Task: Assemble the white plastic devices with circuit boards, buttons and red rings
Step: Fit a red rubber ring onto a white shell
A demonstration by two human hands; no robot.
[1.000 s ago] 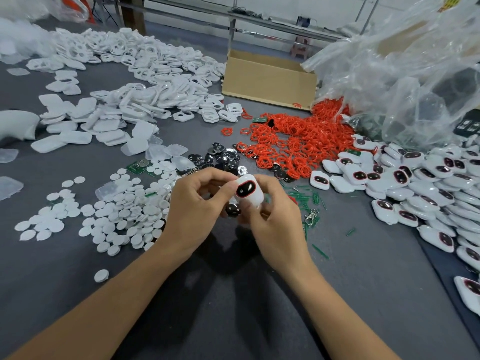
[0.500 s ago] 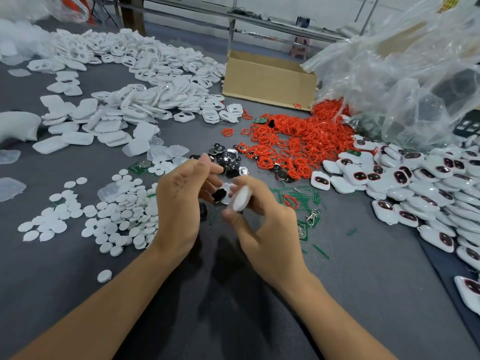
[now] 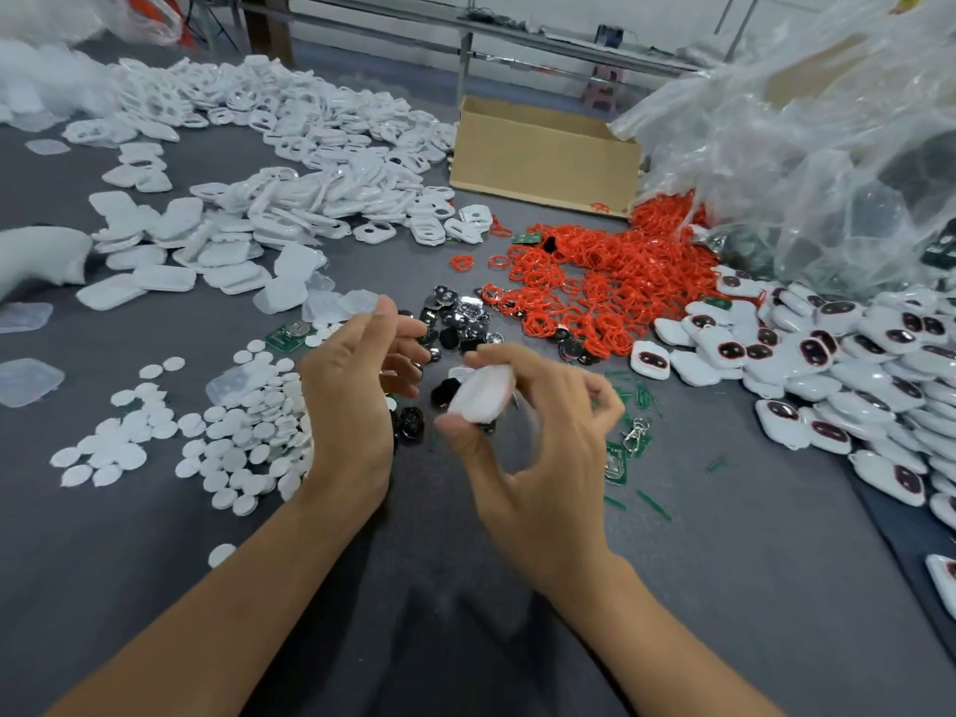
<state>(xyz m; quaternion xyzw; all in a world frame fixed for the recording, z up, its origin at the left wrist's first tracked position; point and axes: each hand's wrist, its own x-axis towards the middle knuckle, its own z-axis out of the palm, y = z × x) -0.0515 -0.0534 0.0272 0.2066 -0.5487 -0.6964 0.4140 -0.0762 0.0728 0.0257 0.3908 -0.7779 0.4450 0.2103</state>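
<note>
My right hand (image 3: 538, 442) pinches a white plastic device (image 3: 481, 393) between thumb and fingers, its plain back turned toward me; motion blurs it. My left hand (image 3: 352, 401) hovers just left of it with fingers spread, holding nothing that I can see. Dark buttons (image 3: 455, 323) lie scattered behind both hands. A heap of red rings (image 3: 610, 276) spreads further back to the right. Green circuit boards (image 3: 284, 336) lie beside the left hand and one circuit board (image 3: 615, 463) rests right of my right hand.
White round discs (image 3: 233, 432) cover the grey table (image 3: 465, 587) at left. White shell halves (image 3: 289, 163) pile up at the back left. Finished devices (image 3: 853, 370) heap at right. A cardboard box (image 3: 543, 157) and clear plastic bags (image 3: 807, 132) stand behind.
The device went from both hands, face up, to the right hand alone, turned back up. My left hand let go and drew away to the left with fingers spread.
</note>
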